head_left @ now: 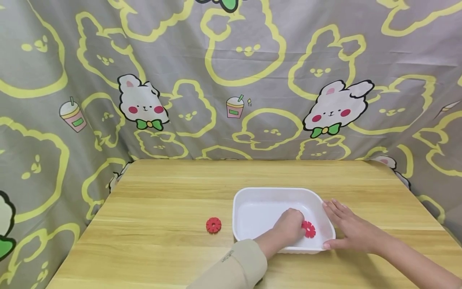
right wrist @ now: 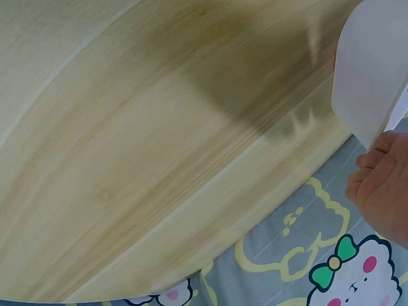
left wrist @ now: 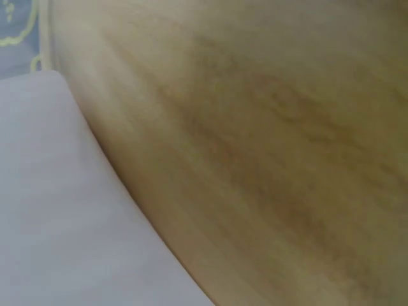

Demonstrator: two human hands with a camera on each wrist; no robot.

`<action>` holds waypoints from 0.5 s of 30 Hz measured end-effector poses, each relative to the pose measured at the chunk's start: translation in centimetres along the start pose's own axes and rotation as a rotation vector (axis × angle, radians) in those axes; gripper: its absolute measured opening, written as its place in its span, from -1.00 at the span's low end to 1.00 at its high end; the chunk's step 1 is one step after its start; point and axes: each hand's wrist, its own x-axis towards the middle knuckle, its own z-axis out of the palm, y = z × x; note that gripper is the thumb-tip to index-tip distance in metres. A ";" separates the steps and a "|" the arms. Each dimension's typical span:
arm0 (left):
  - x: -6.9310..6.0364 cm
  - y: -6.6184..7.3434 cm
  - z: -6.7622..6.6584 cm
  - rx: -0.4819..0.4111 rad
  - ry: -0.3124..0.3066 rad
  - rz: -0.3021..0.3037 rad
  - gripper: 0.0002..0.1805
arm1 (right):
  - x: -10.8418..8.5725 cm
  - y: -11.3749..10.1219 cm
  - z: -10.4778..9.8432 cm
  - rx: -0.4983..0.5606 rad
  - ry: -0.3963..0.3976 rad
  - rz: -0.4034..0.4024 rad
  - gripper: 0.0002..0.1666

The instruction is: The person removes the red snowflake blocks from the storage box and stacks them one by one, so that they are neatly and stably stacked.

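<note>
A white plastic basin [head_left: 252,189] stands on the table. My left hand [head_left: 288,226] reaches into it from the front, fingers curled, and pinches a red notched toy disc [head_left: 309,229] near the basin's right end; its fingertips are mostly hidden. Against the basin's right side rests my right hand [head_left: 348,230], fingers straight and thumb spread apart along the wall. Outside the basin, to its left, another red notched disc [head_left: 213,225] lies flat on the table. In the left wrist view only the basin's wall [left wrist: 76,204] and tabletop appear, with no fingers.
The wooden table [head_left: 162,200] has a light grain and a back edge near the curtain. A grey curtain [head_left: 187,92] with yellow outlines and white rabbits hangs behind and at both sides. In the right wrist view the table's edge [right wrist: 274,191] borders the curtain.
</note>
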 end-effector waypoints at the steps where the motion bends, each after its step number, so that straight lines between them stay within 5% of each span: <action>1: -0.1 -0.1 -0.1 -0.015 0.003 -0.001 -0.65 | 0.0 0.0 0.0 0.000 -0.001 -0.002 0.24; 8: -0.9 -1.3 -1.2 -0.245 -0.014 -0.044 -0.87 | -0.1 -0.1 -0.1 0.009 -0.012 0.009 0.24; 15: -1.4 -3.5 -2.3 -0.245 0.025 0.068 -0.87 | 0.0 -0.1 -0.2 0.020 -0.036 0.018 0.25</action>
